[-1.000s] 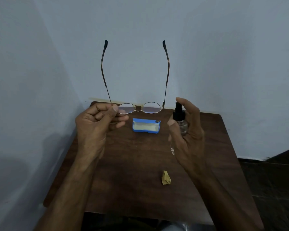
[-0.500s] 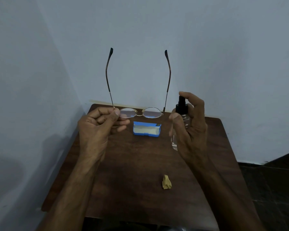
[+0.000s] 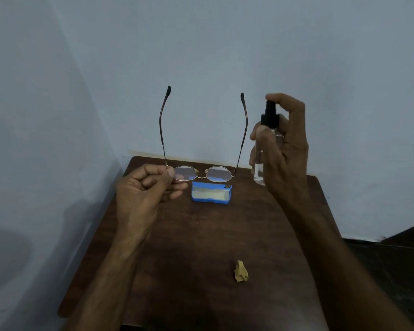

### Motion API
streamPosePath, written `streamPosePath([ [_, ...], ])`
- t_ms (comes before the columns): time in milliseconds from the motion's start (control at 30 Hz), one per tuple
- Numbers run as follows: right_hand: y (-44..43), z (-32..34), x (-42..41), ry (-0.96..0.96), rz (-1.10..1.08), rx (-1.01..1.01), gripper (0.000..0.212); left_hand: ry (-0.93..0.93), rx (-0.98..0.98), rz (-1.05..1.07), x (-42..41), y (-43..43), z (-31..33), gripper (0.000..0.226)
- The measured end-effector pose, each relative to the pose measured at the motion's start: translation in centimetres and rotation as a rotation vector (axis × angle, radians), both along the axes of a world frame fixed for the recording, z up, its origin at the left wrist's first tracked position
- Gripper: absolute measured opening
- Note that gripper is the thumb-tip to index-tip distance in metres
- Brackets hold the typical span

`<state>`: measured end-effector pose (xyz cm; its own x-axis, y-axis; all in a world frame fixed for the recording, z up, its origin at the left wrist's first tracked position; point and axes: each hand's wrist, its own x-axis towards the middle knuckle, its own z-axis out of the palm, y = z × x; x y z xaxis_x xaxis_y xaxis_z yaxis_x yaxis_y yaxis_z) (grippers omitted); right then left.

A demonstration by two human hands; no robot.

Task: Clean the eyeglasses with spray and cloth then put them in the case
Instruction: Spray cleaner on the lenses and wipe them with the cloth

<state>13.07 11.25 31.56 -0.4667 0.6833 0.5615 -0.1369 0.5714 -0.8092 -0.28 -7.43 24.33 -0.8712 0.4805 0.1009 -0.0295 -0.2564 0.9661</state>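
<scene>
Holding both hands up over the dark wooden table [image 3: 201, 237], the person seems set to spray the lenses. The left hand [image 3: 144, 194] pinches the eyeglasses [image 3: 217, 174] at the hinge corner of one lens, with thumb and forefinger closed on the rim and the other fingers curled beneath. The right hand [image 3: 285, 151] is wrapped round a small spray bottle [image 3: 269, 118], its forefinger curved over the black pump head and its thumb against the clear body. The coming move turns on how these two grips sit. From the bottle, the lenses lie to the left and lower, near but not touching, with the free lens closer and the pinched lens beyond it. The front of the frame runs side to side, straight out from the left hand's pinch toward the bottle. Both temples stand open and point upward, and the nearer tip reaches about level with the pump head. Which way the nozzle faces cannot be told. The glasses are thin gold-coloured wire with oval lenses, brown temples and dark tips. The lenses show a pale sheen, and any smears are too small to see. Beneath the lenses, on the table, sits the blue case [image 3: 210, 192], apparently open and showing a pale lining. The crumpled tan cloth [image 3: 241, 274] lies well back from both grips, toward the person and nearer the right forearm.
</scene>
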Motion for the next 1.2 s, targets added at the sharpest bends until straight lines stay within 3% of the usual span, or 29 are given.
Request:
streamPosePath([
  [167,0.7,1.0,-0.8,-0.083,-0.039,0.029,0.043,-0.003,-0.015,0.008,-0.1,0.4,-0.6,0.012],
  [433,-4.2,-1.9,1.8,-0.039,-0.018,-0.157,0.047,-0.043,0.032,0.116,0.1,2.1,-1.4,0.004],
  [600,-9.7,-3.5,1.1,-0.270,0.183,-0.239,0.042,-0.036,0.060,0.156,0.5,3.3,-2.7,0.004],
  [767,-9.6,-4.6,-1.4,-0.369,0.257,-0.349,0.033,0.098,-0.006,0.204,1.5,4.0,-3.0,0.012],
  [1000,-8.8,-6.4,-3.2,-0.416,0.163,-0.397,0.027,0.110,0.018,0.212,2.2,3.8,-3.0,0.012],
  [1200,-9.2,-6.1,-3.1,-0.305,0.226,-0.449,0.027,0.092,-0.032,0.232,2.0,3.6,-3.5,0.011],
])
